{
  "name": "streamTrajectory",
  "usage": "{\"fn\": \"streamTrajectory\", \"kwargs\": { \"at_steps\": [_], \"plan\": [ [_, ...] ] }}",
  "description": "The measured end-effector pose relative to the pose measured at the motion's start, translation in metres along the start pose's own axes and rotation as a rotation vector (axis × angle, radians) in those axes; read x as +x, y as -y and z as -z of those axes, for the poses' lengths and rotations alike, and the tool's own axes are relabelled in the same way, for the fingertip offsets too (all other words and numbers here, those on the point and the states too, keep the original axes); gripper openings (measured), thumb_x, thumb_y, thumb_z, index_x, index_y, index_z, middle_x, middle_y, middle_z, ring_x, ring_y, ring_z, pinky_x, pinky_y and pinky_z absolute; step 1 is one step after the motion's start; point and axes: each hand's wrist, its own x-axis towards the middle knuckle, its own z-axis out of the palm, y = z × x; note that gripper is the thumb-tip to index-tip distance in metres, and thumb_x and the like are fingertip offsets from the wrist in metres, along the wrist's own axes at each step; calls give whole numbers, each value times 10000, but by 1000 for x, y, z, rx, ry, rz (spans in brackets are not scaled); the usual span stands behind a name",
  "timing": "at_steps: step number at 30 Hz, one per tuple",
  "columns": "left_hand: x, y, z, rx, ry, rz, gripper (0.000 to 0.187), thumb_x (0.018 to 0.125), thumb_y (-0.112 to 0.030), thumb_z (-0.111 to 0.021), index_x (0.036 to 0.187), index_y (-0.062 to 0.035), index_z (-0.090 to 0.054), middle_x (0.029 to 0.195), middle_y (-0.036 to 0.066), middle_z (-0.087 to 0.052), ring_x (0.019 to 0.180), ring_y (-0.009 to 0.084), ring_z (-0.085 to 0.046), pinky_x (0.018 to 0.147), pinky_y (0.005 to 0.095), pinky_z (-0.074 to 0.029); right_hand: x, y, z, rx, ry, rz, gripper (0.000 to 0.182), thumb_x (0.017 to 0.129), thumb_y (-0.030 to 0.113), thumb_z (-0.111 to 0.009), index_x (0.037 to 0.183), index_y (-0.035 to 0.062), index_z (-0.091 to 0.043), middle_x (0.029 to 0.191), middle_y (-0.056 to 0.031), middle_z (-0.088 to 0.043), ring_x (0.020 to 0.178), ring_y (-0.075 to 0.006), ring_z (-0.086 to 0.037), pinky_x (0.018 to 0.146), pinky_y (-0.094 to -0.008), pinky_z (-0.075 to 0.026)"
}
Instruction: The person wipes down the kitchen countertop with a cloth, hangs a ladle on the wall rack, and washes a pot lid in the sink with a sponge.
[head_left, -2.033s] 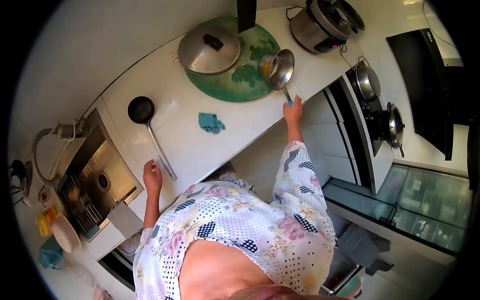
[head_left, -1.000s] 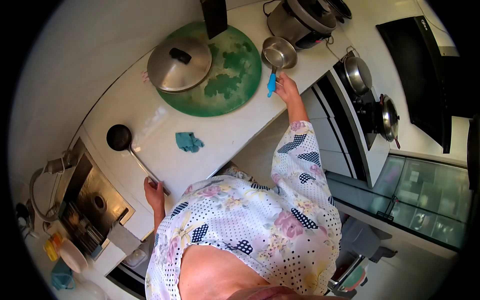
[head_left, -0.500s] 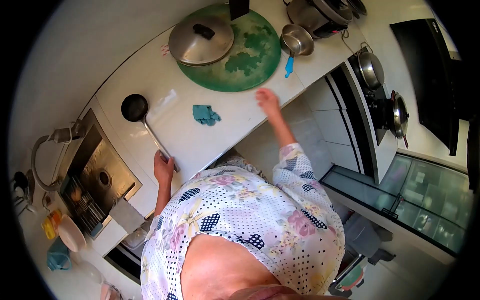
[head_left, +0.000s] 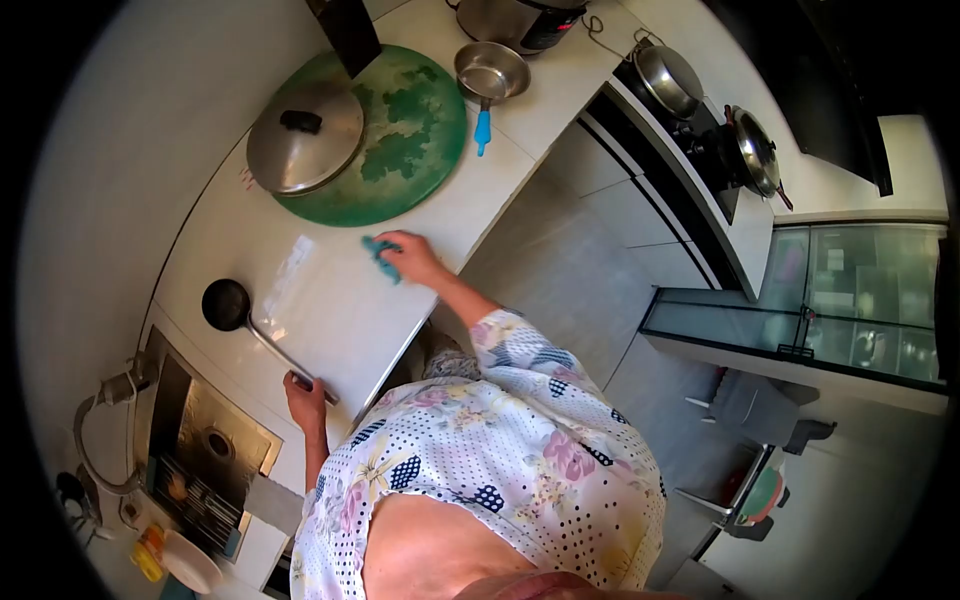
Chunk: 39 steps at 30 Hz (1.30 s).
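My right hand [head_left: 408,258] is closed on a teal cloth [head_left: 381,262], which sticks out past the fingers against the white counter [head_left: 335,300]. Near the counter's front edge, my left hand [head_left: 306,400] grips the handle end of a ladle [head_left: 227,304]. The ladle has a dark round bowl and a long metal handle, and its bowl points away from me toward the wall. Beyond my right hand lies a round green board [head_left: 425,165] with worn dark patches. A steel lid [head_left: 303,160] with a black knob rests on its left part.
A small pan [head_left: 492,72] with a blue handle stands right of the board, below a cooker [head_left: 520,22]. On the left is a sink [head_left: 240,455] with a faucet [head_left: 85,440]. The stove at right carries a pot [head_left: 670,82] and a lidded pan [head_left: 755,150].
My right hand has come left over the counter and taken hold of the teal cloth, which lay loose before. My left hand still holds the ladle; the view has turned.
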Motion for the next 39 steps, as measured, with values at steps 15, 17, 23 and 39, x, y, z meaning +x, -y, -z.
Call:
{"fn": "streamTrajectory", "kwargs": {
  "at_steps": [15, 17, 23, 39],
  "plan": [
    [-13, -9, -2, 114, -64, 127, 523, 748, -155, -621, 1219, -28, -430, 930, 149, -627, 788, 285, -626, 713, 383, -490, 146, -80, 378, -983, -774, -258, 243, 852, 169, -550, 999, -12, -617, 900, -210, -646, 847, -356, -634, 755, -403, -497],
    [-18, -18, 3, 128, -51, 169, 526, 748, -159, -623, 1220, -33, -429, 961, 162, -626, 816, 294, -631, 730, 388, -491, 154, -100, 373, -1280, -675, -316, 225, 839, 178, -537, 954, 8, -629, 860, -188, -656, 799, -325, -648, 703, -410, -510],
    [-18, -15, -8, 106, -103, 131, 524, 732, -153, -607, 1204, -9, -428, 948, 184, -622, 815, 321, -629, 733, 393, -493, 106, -89, 325, -1642, -387, -101, 122, 750, 122, -567, 826, 48, -628, 681, -128, -643, 651, -276, -646, 559, -407, -507],
    [-12, -9, 4, 51, -6, 30, 564, 723, -193, -614, 1223, -30, -408, 987, 228, -612, 863, 392, -616, 761, 438, -484, -1, -71, 181, -424, -547, -199, 327, 799, 107, -657, 1063, -79, -603, 1014, -181, -660, 922, -250, -638, 816, -337, -488]
  ]
}}
